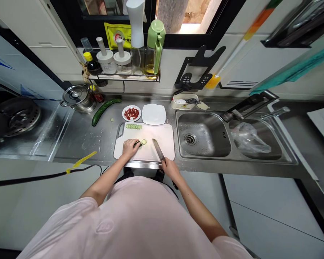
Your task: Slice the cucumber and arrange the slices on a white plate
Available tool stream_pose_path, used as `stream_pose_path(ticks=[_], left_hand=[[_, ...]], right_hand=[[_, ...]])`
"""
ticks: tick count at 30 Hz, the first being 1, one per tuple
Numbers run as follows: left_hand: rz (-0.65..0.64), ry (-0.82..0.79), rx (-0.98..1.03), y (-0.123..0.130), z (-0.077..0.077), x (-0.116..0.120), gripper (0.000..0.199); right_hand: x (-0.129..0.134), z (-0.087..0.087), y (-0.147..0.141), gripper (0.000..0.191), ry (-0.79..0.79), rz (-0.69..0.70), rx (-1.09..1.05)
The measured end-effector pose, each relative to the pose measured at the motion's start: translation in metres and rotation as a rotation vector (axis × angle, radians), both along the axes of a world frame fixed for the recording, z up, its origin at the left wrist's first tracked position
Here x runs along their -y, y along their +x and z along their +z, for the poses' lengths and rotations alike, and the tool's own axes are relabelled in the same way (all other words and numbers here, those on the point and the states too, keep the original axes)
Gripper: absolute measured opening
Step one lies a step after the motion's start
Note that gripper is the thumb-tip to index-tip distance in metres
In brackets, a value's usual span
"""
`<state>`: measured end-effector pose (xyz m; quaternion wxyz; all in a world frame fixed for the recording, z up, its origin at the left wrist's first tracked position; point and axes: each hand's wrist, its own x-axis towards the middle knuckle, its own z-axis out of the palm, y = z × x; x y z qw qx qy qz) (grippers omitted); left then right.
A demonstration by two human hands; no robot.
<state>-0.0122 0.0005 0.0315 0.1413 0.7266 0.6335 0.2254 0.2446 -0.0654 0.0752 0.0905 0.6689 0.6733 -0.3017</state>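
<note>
On the white cutting board, my left hand is closed around a short piece of cucumber, most of it hidden under the fingers. A single cucumber slice lies flat just right of that piece. My right hand grips a kitchen knife by its handle, the blade pointing away from me over the board's right half, apart from the cucumber. Several overlapping cucumber slices form a row near the board's far left edge.
Behind the board stand a plate of chopped red pieces and a white square plate. A whole cucumber lies left of them, near a lidded steel pot. The sink is at right; a condiment shelf hangs above.
</note>
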Motion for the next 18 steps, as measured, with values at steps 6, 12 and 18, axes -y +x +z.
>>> stream_pose_path(ticks=[6,12,18], left_hand=[[0.034,-0.002,-0.006,0.009,0.007,-0.017,0.032],[-0.084,-0.134,-0.169,0.033,0.013,-0.037,0.034],[-0.131,-0.117,-0.316,0.044,0.009,-0.034,0.017]], right_hand=[[-0.003,-0.004,0.003,0.031,0.020,-0.013,0.006],[-0.004,-0.005,0.005,0.033,0.033,-0.019,-0.001],[-0.008,-0.004,0.007,0.029,0.055,-0.023,-0.045]])
